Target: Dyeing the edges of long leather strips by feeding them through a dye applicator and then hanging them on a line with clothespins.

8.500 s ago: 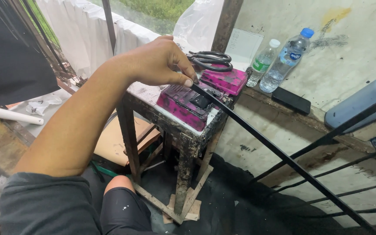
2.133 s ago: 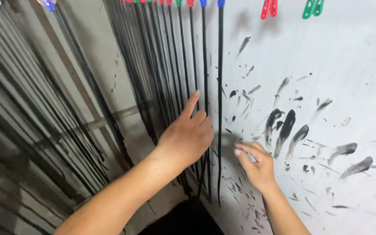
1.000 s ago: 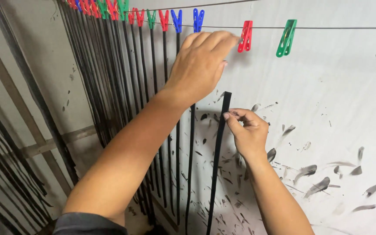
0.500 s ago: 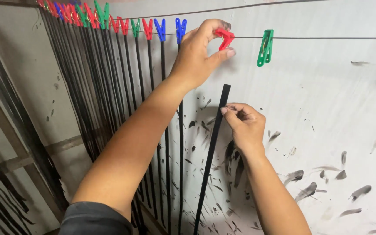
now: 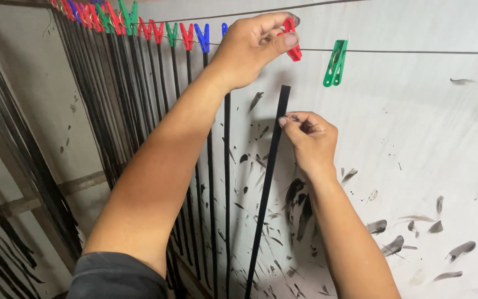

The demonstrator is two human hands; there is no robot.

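Note:
My left hand is raised to a thin wire line and pinches a red clothespin hanging on it. My right hand grips a long black strip near its top end, holding it upright just below the red clothespin. The strip's top stays a little short of the pin. A green clothespin hangs empty on the line to the right.
Several black strips hang from coloured clothespins along the line to the left. Behind is a white wall smeared with black paint marks. More dark strips lean at the far left.
The left hand has tightened on the red clothespin and pulled it slightly. The right hand has lifted the strip's top closer under the pin.

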